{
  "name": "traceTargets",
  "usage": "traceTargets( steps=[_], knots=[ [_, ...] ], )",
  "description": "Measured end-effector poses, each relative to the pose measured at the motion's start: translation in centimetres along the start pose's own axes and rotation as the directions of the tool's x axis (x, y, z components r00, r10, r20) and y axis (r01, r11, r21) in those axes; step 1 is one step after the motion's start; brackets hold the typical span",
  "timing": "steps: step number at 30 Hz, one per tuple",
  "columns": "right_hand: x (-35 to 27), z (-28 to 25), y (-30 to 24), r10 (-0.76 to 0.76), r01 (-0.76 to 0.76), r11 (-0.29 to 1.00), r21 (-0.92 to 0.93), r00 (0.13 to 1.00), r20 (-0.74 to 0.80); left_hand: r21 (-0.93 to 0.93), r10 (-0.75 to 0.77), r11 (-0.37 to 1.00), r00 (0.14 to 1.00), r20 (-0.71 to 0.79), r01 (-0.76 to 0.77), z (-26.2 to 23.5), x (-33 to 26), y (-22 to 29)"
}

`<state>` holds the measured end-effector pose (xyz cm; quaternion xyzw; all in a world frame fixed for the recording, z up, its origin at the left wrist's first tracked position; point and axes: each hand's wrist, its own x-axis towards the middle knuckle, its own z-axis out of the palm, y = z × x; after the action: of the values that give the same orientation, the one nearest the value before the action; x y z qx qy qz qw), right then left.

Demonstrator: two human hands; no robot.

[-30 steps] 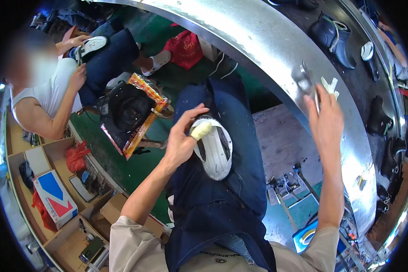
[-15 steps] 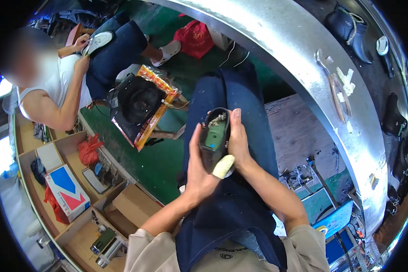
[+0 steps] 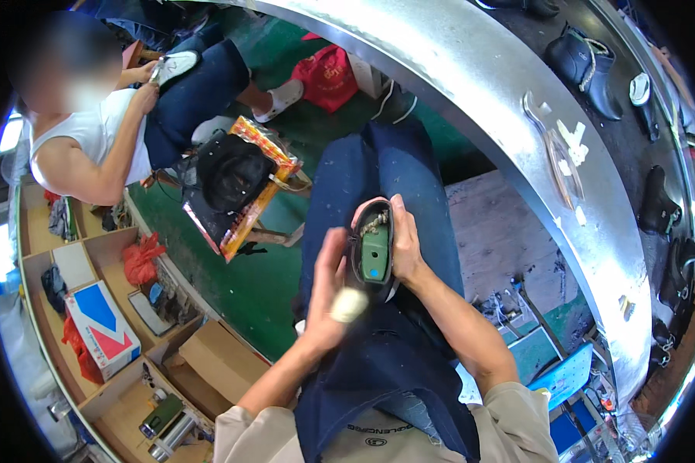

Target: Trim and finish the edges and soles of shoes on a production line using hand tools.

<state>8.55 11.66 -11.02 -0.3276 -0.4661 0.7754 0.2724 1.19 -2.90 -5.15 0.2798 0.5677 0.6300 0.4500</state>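
A dark boot-like shoe [image 3: 355, 258] rests over my lap with its opening facing up. Inside it sits a green shoe last [image 3: 375, 248] with a small dark hole, a blue dot and a light, beaded-looking strip near the top end. My right hand [image 3: 407, 243] is wrapped round the shoe's right side. On the left, my left hand [image 3: 328, 289] is blurred, its fingers stretched out beside the shoe and apparently off it. A pale yellowish cover [image 3: 349, 305] wraps the left thumb.
A curved metal bench [image 3: 510, 116] arcs ahead and right, with pincers [image 3: 544, 143] and white scraps on it. Dark shoes [image 3: 583, 65] stand beyond. At left, a person [image 3: 93, 147] handles a white shoe, near a stool [image 3: 262, 208] and a compartmented wooden box [image 3: 100, 262].
My left hand has come away from the shoe's side and moved left, its fingers straightening. The shoe has turned more upright in my right hand, which keeps its grip.
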Motion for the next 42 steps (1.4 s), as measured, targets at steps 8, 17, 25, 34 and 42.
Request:
traceTargets(
  steps=[8, 17, 25, 34, 42],
  knots=[
    [-2.1, -0.6, -7.2, -0.315, 0.45, 0.78, -0.435, 0.883, 0.348, -0.632, -0.599, 0.548, 0.784, 0.161, 0.548, 0.2, 7.9, -4.3],
    [-3.6, -0.9, -14.7, -0.221, 0.68, -0.086, -0.728, 0.7, 0.679, -0.246, -0.465, 0.853, 0.884, 0.04, 0.46, 2.5, 8.8, -1.1],
    [-3.9, -1.6, -13.4, 0.028, 0.843, -0.261, -0.47, 0.494, 0.869, -0.056, -0.55, 0.83, 0.832, 0.073, 0.554, 0.9, 8.3, -11.2],
    [-4.4, -3.7, -14.3, 0.07, 0.903, 0.024, -0.428, 0.426, 0.902, 0.112, -0.563, 0.819, 0.826, -0.035, 0.563, 1.9, 9.1, -6.0],
    [-5.4, -5.8, -11.1, 0.049, 0.265, 0.887, -0.377, 0.758, 0.65, 0.206, -0.468, 0.871, 0.881, 0.071, 0.446, 2.7, 10.2, -7.0]
  ],
)
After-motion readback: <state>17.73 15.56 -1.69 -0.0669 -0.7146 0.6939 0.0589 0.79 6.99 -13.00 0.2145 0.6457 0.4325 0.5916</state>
